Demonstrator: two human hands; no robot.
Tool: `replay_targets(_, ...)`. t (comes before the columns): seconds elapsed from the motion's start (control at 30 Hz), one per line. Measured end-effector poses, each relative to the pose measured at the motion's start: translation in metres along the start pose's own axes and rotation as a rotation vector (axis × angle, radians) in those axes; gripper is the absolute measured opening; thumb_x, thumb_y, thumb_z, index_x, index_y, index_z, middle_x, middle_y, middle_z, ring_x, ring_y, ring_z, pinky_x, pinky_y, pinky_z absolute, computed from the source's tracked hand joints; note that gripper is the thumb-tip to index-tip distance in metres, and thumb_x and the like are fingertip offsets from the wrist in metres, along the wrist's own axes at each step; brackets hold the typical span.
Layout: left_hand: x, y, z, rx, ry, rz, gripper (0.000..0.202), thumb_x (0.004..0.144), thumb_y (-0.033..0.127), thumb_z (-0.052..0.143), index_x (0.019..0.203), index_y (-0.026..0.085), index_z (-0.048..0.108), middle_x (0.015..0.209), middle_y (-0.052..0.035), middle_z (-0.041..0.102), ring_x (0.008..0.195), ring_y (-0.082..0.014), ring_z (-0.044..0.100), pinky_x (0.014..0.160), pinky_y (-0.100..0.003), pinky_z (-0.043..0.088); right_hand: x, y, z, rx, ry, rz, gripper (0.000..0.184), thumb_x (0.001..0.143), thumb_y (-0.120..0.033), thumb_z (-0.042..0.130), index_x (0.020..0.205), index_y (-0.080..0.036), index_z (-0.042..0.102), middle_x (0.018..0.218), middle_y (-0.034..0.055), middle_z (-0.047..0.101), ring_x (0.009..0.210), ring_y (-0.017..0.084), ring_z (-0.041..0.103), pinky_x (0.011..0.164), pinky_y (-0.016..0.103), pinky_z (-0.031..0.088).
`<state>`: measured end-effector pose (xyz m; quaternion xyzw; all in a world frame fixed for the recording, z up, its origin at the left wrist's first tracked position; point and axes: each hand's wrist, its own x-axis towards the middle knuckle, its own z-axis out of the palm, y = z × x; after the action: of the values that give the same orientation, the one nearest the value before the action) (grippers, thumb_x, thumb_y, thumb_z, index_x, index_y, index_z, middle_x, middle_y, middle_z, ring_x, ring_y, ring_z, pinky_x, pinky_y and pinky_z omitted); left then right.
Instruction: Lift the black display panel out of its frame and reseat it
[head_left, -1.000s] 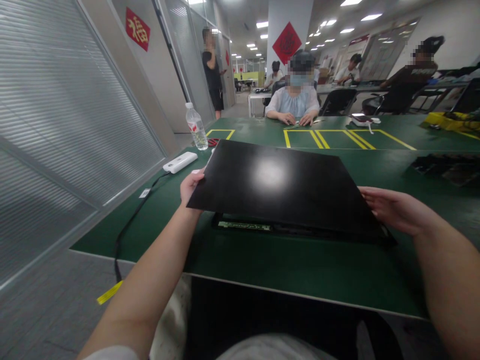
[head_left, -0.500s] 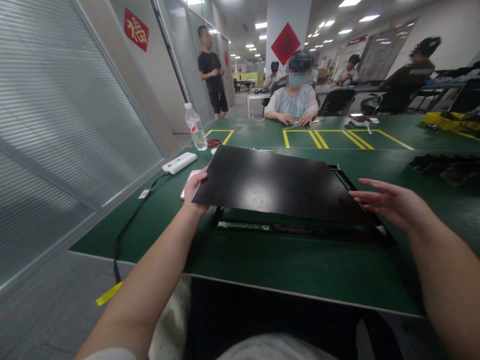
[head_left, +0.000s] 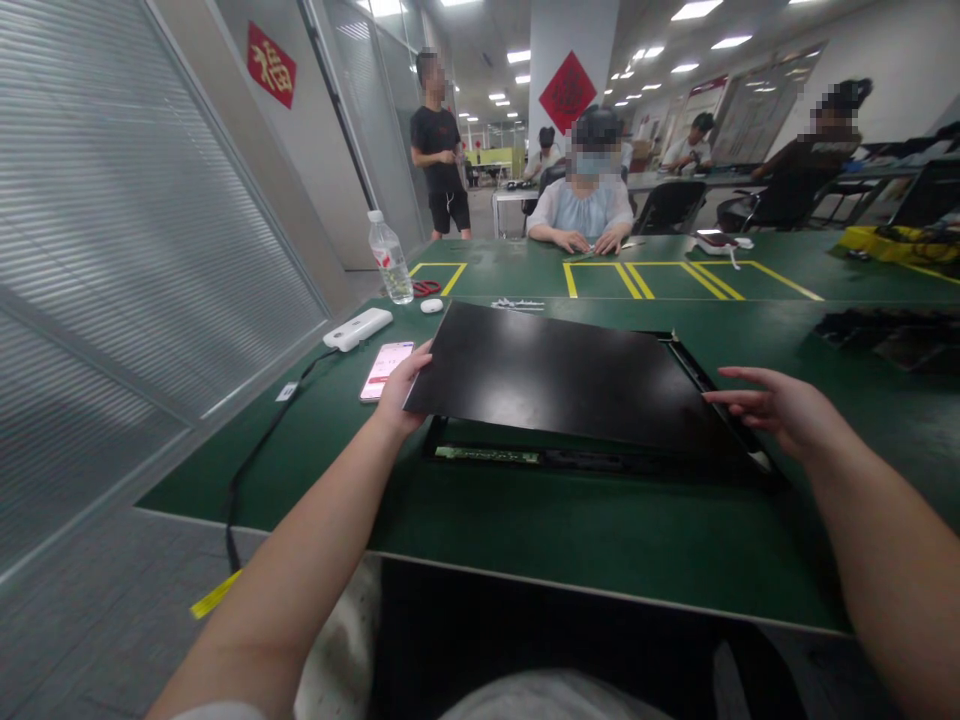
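Observation:
A thin glossy black panel, which looks like a flat display screen, is tilted over a black frame. My left hand grips the panel's raised left edge, with the thumb on top and the other fingers underneath. The panel's right side lies low, at the frame's right part. My right hand is beside that right edge with its fingers stretched out; the fingertips are at or very near the edge, and contact is unclear. A green circuit strip shows along the frame's near side.
On the green table, a phone, a white power bank with a black strap, a small white case, red scissors and a water bottle stand left. Dark parts lie right. A co-worker sits opposite.
My left hand and the panel have shifted slightly to the right, with the panel's left edge a little lower. The phone is now more exposed. My right hand has moved only slightly.

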<state>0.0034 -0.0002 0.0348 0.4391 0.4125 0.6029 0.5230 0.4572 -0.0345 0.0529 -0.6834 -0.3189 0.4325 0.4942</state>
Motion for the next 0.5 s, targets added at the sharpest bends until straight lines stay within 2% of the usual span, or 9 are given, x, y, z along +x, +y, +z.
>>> replay_targets(0.3,-0.002,-0.007,0.003,0.0,-0.085,-0.086,0.056,0.076,0.03,0.063,0.131,0.02,0.067,0.117,-0.007,0.077,0.112,-0.0298,0.07,0.095,-0.042,0.056,0.005,0.005,-0.002,-0.053,0.07,-0.082,0.016,0.078,-0.022,0.06,0.092,-0.02,0.068,0.067,0.0118,0.074,0.05,0.013,0.052,0.038,0.018,0.032)
replay_targets(0.5,0.002,-0.016,-0.001,-0.037,-0.004,-0.097,0.054,0.076,0.032,0.072,0.127,0.017,0.066,0.112,-0.0081,0.077,0.101,-0.0258,0.072,0.087,-0.036,0.057,0.01,0.007,-0.003,-0.073,0.074,-0.084,0.017,0.079,-0.023,0.061,0.094,-0.019,0.068,0.069,0.0104,0.074,0.05,0.012,0.052,0.039,0.016,0.033)
